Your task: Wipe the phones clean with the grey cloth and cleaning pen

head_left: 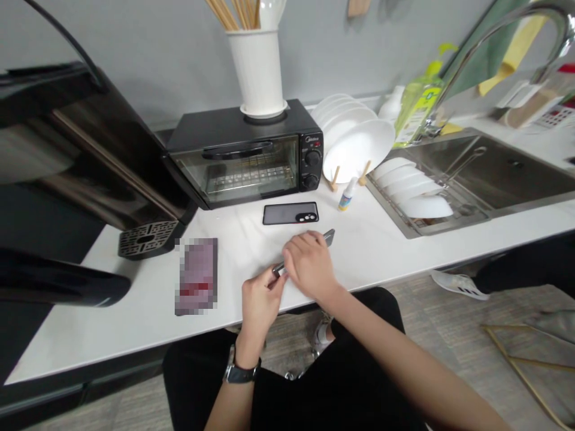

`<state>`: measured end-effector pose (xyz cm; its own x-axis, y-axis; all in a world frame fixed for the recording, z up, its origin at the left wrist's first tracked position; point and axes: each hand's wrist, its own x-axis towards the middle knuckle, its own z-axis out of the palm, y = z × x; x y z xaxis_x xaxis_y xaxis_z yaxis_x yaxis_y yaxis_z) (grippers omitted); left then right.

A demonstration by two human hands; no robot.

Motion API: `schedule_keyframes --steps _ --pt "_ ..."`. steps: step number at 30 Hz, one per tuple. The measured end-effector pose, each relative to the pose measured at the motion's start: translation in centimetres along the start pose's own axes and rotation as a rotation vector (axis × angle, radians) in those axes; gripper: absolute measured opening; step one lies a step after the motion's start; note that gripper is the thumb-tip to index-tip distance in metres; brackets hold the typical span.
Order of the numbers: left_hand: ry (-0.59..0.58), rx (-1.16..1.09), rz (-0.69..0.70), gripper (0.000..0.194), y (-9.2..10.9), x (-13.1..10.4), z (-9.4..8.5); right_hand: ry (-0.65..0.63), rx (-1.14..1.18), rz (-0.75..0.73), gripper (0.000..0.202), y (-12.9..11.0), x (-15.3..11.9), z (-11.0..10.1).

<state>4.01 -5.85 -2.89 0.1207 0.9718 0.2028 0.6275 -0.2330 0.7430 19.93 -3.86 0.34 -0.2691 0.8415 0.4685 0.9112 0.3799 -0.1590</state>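
Note:
Both my hands hold one thin, dark, flat object (330, 237), probably a phone, tilted above the white counter's front part. My left hand (262, 302) pinches its lower left end. Over its middle and right part, my right hand (309, 263) is closed, hiding most of it; only the far right end sticks out. Just behind my hands a dark-edged phone case (283, 214) with a camera cutout lies flat. A small white spray bottle (347, 194) with a blue and yellow label stands to its right. Left of my hands lies a blurred-out purplish rectangular item (197, 275).
A black toaster oven (251, 158) bears a white utensil holder (258, 72). Right of it are white plates (359, 146), a soap bottle (417, 105) and a sink (503, 170) with bowls (413, 185). A black machine (130, 155) stands left. Another person's shoe (460, 284) shows right.

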Motion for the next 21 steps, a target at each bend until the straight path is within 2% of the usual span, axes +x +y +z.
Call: schedule_keyframes --steps 2,3,5,7,10,12,13,15,17,19,20,21 --pt "0.018 0.066 0.029 0.026 -0.2 0.0 -0.1 0.035 0.067 -0.180 0.026 -1.7 -0.8 1.2" --pt "0.023 0.084 0.039 0.025 -0.2 0.0 -0.1 0.034 0.071 -0.256 0.029 -1.8 -1.2 1.3" --pt "0.018 0.064 0.035 0.021 -0.1 -0.1 -0.2 0.011 0.045 -0.325 0.036 -0.3 -1.9 0.7" --pt "-0.004 0.000 0.006 0.019 0.0 -0.1 -0.1 -0.006 -0.011 -0.256 0.032 2.6 -2.0 -0.7" --pt "-0.022 -0.057 -0.011 0.024 0.3 -0.1 0.1 0.014 -0.145 0.014 0.033 5.6 -1.3 -2.5" --pt "-0.020 -0.049 0.001 0.023 0.3 -0.1 0.1 0.005 -0.172 0.097 0.034 4.8 -0.7 -2.6" --pt "-0.020 -0.036 0.009 0.023 0.3 -0.1 0.1 -0.013 -0.147 0.081 0.033 3.7 -0.5 -2.3" --pt "-0.018 0.010 0.019 0.023 0.1 -0.1 0.0 -0.053 -0.063 -0.023 0.028 1.0 -0.5 -1.3" --pt "-0.007 0.060 0.025 0.026 0.0 0.0 -0.1 -0.054 -0.003 -0.192 0.023 -0.7 -0.8 -0.3" --pt "0.003 0.048 0.017 0.025 0.0 -0.1 -0.1 -0.002 -0.013 -0.317 0.028 -0.2 -1.3 0.2" --pt "0.003 0.015 0.008 0.022 0.1 -0.1 -0.1 0.027 -0.041 -0.301 0.032 0.7 -1.5 0.1" --pt "0.001 -0.023 -0.003 0.020 0.2 -0.1 -0.1 0.047 -0.079 -0.224 0.033 1.9 -1.5 -0.1"
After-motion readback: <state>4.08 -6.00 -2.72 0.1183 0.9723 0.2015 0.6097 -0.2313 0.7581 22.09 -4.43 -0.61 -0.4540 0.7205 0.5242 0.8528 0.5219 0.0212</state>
